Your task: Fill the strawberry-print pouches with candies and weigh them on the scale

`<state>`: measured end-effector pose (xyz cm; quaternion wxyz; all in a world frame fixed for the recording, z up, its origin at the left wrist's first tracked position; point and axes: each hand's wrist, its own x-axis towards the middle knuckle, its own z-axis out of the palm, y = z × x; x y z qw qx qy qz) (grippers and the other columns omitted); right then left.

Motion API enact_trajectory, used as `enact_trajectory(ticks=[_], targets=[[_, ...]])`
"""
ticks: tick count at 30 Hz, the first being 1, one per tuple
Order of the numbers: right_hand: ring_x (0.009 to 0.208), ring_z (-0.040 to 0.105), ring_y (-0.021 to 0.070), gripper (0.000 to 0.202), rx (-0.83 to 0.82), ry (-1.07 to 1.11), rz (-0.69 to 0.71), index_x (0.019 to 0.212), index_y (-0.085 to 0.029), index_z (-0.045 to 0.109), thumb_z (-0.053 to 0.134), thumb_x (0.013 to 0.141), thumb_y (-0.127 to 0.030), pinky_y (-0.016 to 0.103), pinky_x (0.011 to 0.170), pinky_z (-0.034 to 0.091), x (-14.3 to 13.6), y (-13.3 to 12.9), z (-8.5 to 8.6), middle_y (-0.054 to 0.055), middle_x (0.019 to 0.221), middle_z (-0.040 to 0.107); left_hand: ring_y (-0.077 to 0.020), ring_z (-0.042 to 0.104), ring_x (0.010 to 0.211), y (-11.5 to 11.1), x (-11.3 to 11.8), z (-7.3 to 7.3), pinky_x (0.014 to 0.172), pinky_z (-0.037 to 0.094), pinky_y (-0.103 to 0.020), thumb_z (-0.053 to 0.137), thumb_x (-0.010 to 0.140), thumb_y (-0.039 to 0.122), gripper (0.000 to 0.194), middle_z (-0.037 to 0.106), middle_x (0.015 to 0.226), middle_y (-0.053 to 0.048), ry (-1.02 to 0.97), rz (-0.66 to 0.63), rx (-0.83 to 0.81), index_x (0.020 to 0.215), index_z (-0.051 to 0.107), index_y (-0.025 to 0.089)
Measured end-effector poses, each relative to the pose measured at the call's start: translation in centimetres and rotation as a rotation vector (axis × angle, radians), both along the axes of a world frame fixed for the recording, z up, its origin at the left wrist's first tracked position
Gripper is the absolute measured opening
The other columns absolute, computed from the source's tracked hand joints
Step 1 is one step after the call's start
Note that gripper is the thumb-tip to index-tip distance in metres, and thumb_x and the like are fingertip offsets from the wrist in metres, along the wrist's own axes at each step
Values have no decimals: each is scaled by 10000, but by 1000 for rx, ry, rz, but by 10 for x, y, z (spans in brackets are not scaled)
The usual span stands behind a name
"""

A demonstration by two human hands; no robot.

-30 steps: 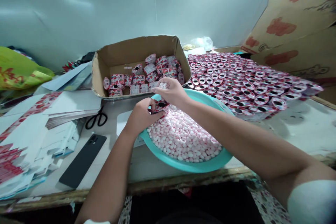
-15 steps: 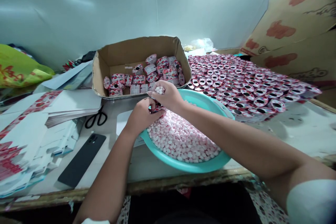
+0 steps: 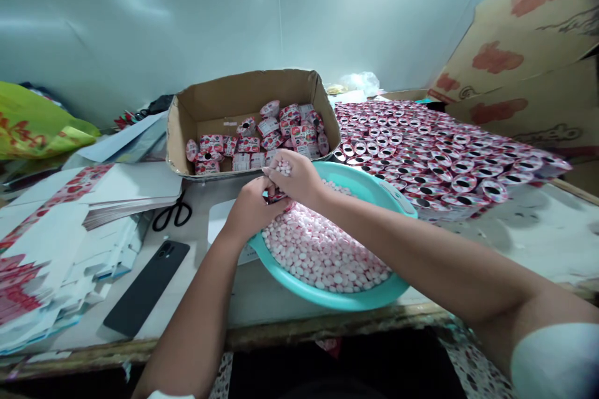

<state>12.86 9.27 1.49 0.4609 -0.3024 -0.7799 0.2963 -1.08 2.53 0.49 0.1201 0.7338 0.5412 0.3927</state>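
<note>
My left hand (image 3: 255, 209) is closed round a small strawberry-printed box (image 3: 276, 197), mostly hidden by the fingers, over the left rim of a turquoise basin (image 3: 327, 300). Cupped in my right hand (image 3: 299, 177) are several small white candies (image 3: 283, 167); its thumb and fingertips meet the top of the box. The basin is filled with pale pink and white candies (image 3: 322, 246). Right behind my hands stands a cardboard box (image 3: 253, 84) with several printed packs (image 3: 269, 126) in it.
Many open-topped printed boxes (image 3: 421, 149) stand in rows at the right. On the left lie a dark phone (image 3: 147, 287), black scissors (image 3: 173, 215) and flat white cartons (image 3: 126, 184). Large cardboard sheets (image 3: 510, 56) lean at the far right. The table's front edge (image 3: 262, 331) runs below the basin.
My right hand has lowered slightly and closed in on the left hand, and fewer candies show in it. The left hand stays nearly in place; the whole view has shifted a little.
</note>
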Motion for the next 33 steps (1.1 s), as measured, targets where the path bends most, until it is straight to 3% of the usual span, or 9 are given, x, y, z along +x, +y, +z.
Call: enact_trajectory(ticks=[16,21,29,33], targets=[[744,514,143,134,178,10,-27,785,-190,547,566,881,-283,253,716,404,1,1,-4,5,777,574,-136,425,669,0,0,1,634,339,-261,711,724,213,304,481,695,46,21,-5,29,687,409,211],[723,506,129,133,136,2,-60,930,-182,561,549,879,-304,249,701,396,1,1,-3,7,861,601,-141,445,669,0,0,2,638,358,-260,705,725,242,294,492,686,45,15,-3,-5,684,416,214],[752,517,128,182,113,20,-18,875,-173,582,501,915,-332,241,679,385,6,5,2,6,816,586,-144,485,681,2,-2,-1,645,370,-258,730,748,329,353,523,700,38,13,21,-8,687,401,216],[664,482,110,207,29,123,2,1009,-188,547,498,931,-374,241,647,389,9,8,4,-27,750,548,-167,578,800,5,-5,-4,714,408,-263,725,775,391,387,621,810,8,-12,-49,28,705,386,219]])
